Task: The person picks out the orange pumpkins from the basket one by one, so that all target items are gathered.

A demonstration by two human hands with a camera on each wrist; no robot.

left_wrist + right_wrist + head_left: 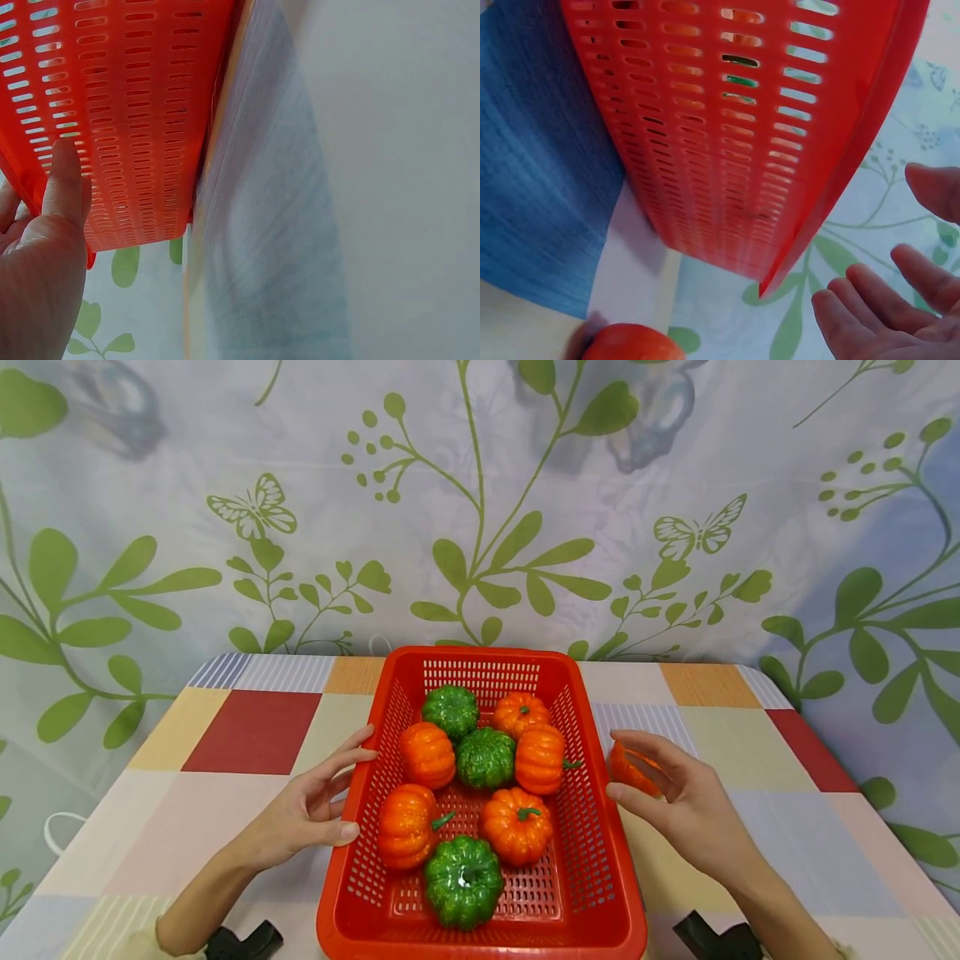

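Observation:
A red plastic basket (480, 947) with slotted walls stands on the table, holding several orange pumpkins (516, 827) and three green pumpkins (463, 882), all small. My left hand (303, 810) is at the basket's left rim, fingers loosely bent and touching it. In the left wrist view, one finger (64, 176) lies along the outer wall below the rim. My right hand (686, 797) hovers beside the right rim with relaxed fingers and holds nothing. Another orange pumpkin (632, 770) sits on the table outside the basket, partly hidden behind that hand; the right wrist view shows its top (634, 345).
A patchwork-check cloth (251, 731) covers the table. Directly behind the table's far edge hangs a pale curtain (480, 527) printed with green leaves and butterflies. Black straps or mounts (243, 941) show at both wrists, and a thin white cord (52, 831) loops at the left edge.

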